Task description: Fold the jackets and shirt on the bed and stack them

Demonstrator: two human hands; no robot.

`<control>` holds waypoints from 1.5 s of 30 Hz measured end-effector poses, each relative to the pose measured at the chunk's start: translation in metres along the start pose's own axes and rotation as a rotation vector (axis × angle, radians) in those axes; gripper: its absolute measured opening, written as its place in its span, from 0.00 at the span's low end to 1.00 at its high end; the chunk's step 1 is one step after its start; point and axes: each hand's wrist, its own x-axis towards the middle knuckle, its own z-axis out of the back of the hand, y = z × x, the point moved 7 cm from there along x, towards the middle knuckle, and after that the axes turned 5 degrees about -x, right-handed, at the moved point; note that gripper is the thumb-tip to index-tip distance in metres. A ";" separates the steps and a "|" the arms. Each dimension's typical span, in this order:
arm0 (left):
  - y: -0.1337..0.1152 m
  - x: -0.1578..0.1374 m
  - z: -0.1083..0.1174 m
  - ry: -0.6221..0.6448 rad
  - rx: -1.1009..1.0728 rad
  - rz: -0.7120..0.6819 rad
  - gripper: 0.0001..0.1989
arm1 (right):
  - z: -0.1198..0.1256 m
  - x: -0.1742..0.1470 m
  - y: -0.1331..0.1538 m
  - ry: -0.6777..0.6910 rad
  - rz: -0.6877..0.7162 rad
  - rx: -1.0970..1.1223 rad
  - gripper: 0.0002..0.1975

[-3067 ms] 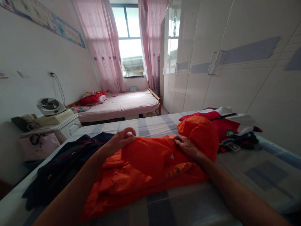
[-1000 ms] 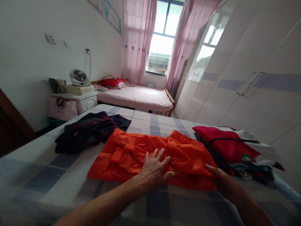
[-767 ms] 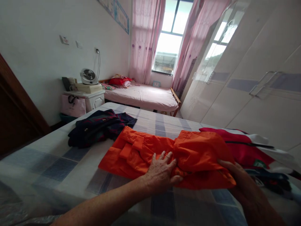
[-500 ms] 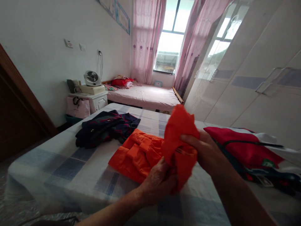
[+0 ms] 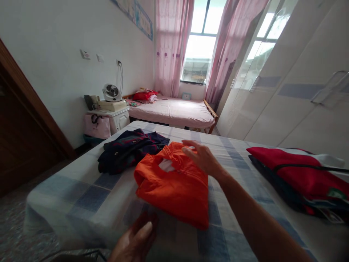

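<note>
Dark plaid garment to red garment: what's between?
Head view: the orange garment, the right hand by its far edge, then a stretch of checked sheet.

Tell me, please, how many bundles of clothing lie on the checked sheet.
3: the dark bundle at picture left, the orange bundle in the middle, and the red-topped bundle at picture right, cut off by the frame. Anything underneath would be hidden.

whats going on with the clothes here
A person is handling an orange garment, folded into a compact bundle on a bed. The right hand is at its far right corner; the left hand is just short of its near edge. Dark clothing lies to the left, red and white clothes to the right.
</note>
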 end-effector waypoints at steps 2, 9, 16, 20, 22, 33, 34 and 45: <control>-0.006 -0.005 -0.016 -0.016 -0.035 0.021 0.21 | 0.016 0.003 -0.040 0.041 -0.154 -0.104 0.26; -0.025 0.008 -0.064 -0.040 -0.046 0.003 0.20 | -0.008 -0.029 -0.100 0.301 -0.413 0.297 0.24; -0.060 0.049 -0.110 0.072 0.077 -0.112 0.20 | 0.033 -0.071 -0.072 0.115 -0.428 0.634 0.21; -0.074 0.083 -0.140 0.249 0.515 -0.324 0.21 | 0.046 -0.116 -0.090 0.113 -0.538 0.492 0.23; -0.077 0.099 -0.140 0.201 0.671 -0.420 0.26 | 0.054 -0.135 -0.107 0.055 -0.610 0.169 0.24; -0.056 0.050 -0.172 0.404 1.656 -1.105 0.26 | 0.030 -0.094 -0.067 -0.051 -0.147 -0.376 0.30; -0.049 0.057 -0.167 0.402 1.710 -1.030 0.27 | 0.016 -0.092 -0.079 0.031 -0.197 -0.341 0.30; -0.045 0.086 -0.149 0.393 1.516 -1.035 0.27 | 0.016 -0.110 -0.134 -0.153 -0.614 0.481 0.23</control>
